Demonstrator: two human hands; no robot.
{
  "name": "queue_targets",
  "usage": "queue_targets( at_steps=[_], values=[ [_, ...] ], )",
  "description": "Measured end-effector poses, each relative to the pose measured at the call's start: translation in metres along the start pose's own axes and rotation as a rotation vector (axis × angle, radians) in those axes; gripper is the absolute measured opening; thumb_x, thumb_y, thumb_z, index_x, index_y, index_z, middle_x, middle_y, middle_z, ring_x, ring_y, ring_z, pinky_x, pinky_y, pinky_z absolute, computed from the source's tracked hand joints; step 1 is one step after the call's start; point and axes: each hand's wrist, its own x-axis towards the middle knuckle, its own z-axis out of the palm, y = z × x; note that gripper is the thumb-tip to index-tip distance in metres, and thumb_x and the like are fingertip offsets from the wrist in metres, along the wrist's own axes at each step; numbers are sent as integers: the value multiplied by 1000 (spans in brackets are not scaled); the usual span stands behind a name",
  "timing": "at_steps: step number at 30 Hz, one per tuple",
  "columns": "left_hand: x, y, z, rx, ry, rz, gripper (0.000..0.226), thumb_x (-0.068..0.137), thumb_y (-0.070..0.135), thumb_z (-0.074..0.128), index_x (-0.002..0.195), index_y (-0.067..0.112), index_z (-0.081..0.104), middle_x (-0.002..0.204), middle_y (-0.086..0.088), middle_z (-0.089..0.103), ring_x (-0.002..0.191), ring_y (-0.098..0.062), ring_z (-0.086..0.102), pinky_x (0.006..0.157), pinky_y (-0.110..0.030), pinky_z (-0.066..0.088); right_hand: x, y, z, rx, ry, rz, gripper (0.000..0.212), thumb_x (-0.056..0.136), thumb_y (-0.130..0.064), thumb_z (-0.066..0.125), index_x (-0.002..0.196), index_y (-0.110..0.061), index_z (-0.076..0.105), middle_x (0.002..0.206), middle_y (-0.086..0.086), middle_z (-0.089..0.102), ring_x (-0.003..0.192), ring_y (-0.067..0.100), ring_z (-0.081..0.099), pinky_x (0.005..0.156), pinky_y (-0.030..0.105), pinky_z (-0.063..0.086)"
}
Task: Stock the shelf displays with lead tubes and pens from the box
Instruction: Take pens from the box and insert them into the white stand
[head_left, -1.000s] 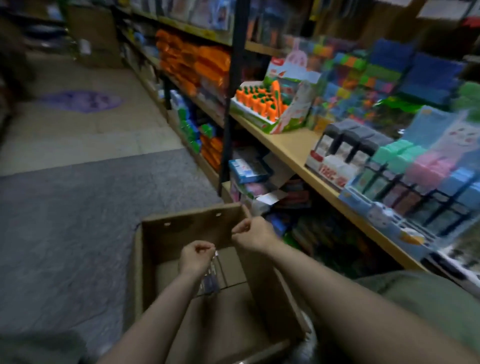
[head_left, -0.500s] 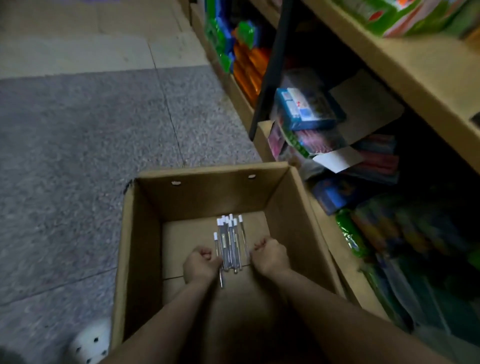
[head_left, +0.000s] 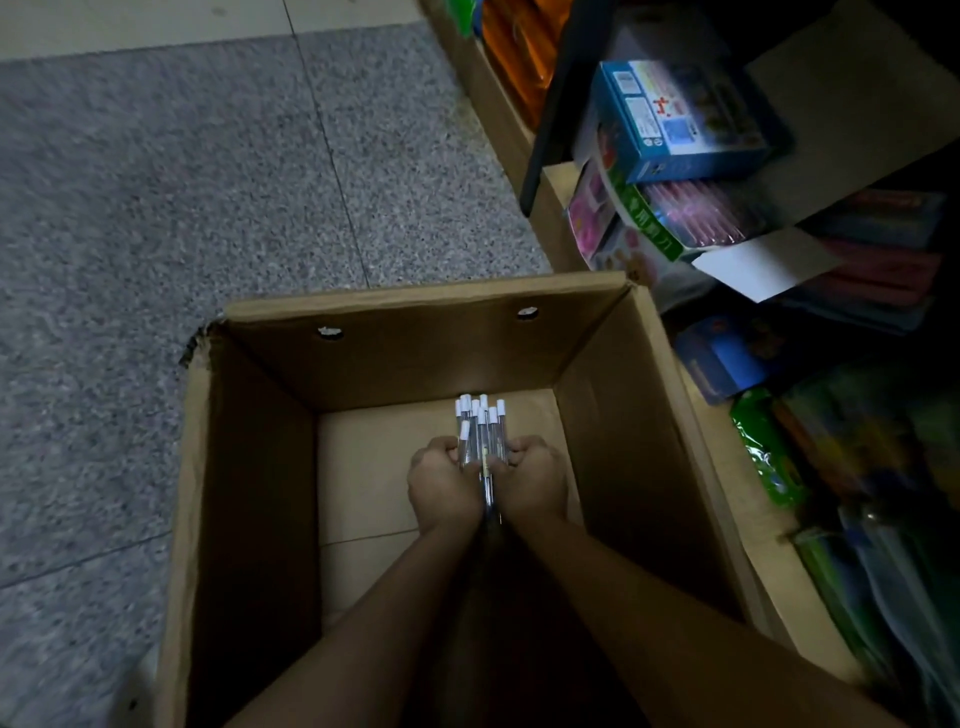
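An open cardboard box (head_left: 260, 467) stands on the floor below me. Deep inside it, a bundle of several clear pens with white caps (head_left: 480, 423) points away from me. My left hand (head_left: 441, 486) and my right hand (head_left: 532, 480) press together around the bundle from both sides, fingers curled on the barrels. The caps stick out beyond my knuckles; the rear ends of the pens are hidden between my wrists. The box floor around the bundle is bare cardboard.
Grey speckled floor (head_left: 208, 182) lies to the left and beyond the box. At right, a low wooden shelf (head_left: 550, 192) holds a blue carton (head_left: 680, 119), a pink-and-green pack (head_left: 675, 223) and dark wrapped goods. A black shelf post (head_left: 561, 104) rises there.
The view has dropped from the shelves to the box. My hands went down into the box and closed together around the pen bundle, which now sits tighter between them.
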Motion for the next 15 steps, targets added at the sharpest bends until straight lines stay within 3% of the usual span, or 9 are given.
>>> queue_targets(
  at_steps=[4,8,15],
  values=[
    [-1,2,0,62,4,32,22,85,11,63,107,11,67,110,-10,61,90,-27,62,78,-30,46,0,-2,0,41,-15,22,29,88,-21,68,114,-12,59,116,8,65,104,23,63,89,37,52],
    [-3,2,2,20,-12,8,20,86,4,60,103,8,68,100,-10,70,86,-24,63,69,-24,41,-2,-4,1,89,-58,54,38,82,-20,75,116,-12,58,115,7,67,104,24,65,86,32,53],
    [1,4,2,14,-46,-1,16,87,1,54,96,6,66,96,-15,69,75,-22,54,65,-26,38,-2,1,2,144,-46,78,27,85,-23,72,107,-8,69,108,10,72,100,26,67,84,32,53]
  ],
)
